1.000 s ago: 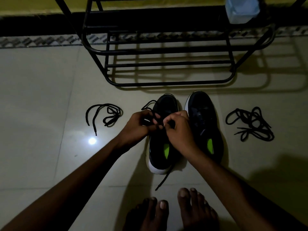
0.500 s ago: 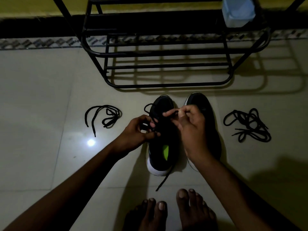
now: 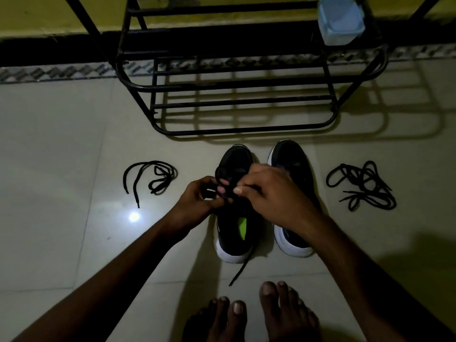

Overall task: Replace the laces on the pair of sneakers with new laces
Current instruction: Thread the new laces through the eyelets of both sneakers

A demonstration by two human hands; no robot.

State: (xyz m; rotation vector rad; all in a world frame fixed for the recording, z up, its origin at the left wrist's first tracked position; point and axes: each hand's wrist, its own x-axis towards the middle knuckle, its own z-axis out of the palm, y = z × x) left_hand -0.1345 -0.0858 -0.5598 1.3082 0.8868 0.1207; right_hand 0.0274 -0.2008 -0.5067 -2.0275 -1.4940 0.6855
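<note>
Left hand (image 3: pixel 197 198) and right hand (image 3: pixel 269 193) pinch the limp, light black lace (image 3: pixel 240 270), probably best gripped near its stiffer tip.

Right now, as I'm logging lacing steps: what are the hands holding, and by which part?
Both the left hand and right hand pinch the lace along its stretch above the sneaker; one end trails free past the heel.

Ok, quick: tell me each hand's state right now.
Left hand: pinches the black lace over the left sneaker.
Right hand: pinches the same lace.
</note>
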